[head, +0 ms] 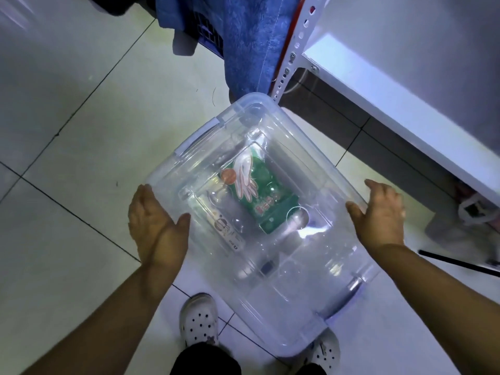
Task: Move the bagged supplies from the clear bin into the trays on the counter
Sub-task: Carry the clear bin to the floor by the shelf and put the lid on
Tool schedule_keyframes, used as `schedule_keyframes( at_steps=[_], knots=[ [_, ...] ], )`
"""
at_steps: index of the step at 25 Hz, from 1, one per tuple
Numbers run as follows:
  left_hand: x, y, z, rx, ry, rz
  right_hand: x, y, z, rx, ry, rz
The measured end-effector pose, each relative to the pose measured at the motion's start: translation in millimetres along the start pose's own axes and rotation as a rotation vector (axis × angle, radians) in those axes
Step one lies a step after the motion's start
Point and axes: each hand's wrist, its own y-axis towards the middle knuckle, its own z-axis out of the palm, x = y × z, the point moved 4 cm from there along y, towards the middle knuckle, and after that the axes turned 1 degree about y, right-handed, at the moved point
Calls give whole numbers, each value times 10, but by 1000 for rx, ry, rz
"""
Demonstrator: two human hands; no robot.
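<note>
A clear bin (305, 247) with its clear lid on is held above the tiled floor, in front of my legs. Through the lid I see a green bag (261, 185) printed with a white glove, and a paler transparent pack (216, 212) to its left. My left hand (155, 223) presses against the bin's left side with the thumb on the lid. On the opposite rim, my right hand (380, 212) grips the right side. Grey latch handles sit at the far-left end (198, 138) and near-right end (349, 293). No trays are in view.
A white shelf board (405, 85) on a perforated metal post (293, 50) stands at the right. Blue cloth (251, 41) hangs behind the bin, with a blue crate (208, 33) beyond. A black rod (460, 263) and a white plastic bag (473, 209) lie under the shelf.
</note>
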Motion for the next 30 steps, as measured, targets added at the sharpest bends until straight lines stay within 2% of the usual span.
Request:
schedule_keyframes(
  at_steps=[2,5,8,11,14,19,23,30],
  knots=[
    [138,-301,120,31,-132,-166,-371,8,20,176,10,100],
    [278,-674,367,184,-424,-598,-579,-84,121,416,132,206],
    [258,-796,294,232,-577,-681,-532,-204,2,362,294,193],
    [126,-902,-26,226,-585,-658,-516,-326,-347,260,272,115],
    [-204,-1164,-432,218,-605,-631,-634,-504,-894,243,290,117],
    [-975,-1644,-957,236,-550,-508,-1039,-817,-1912,195,459,199],
    [-1689,-1836,-1325,291,-523,-381,-1278,-967,-2786,77,511,233],
    [-2672,-1587,-1661,297,-687,-267,-1500,-1148,-3416,-9,726,406]
  ],
)
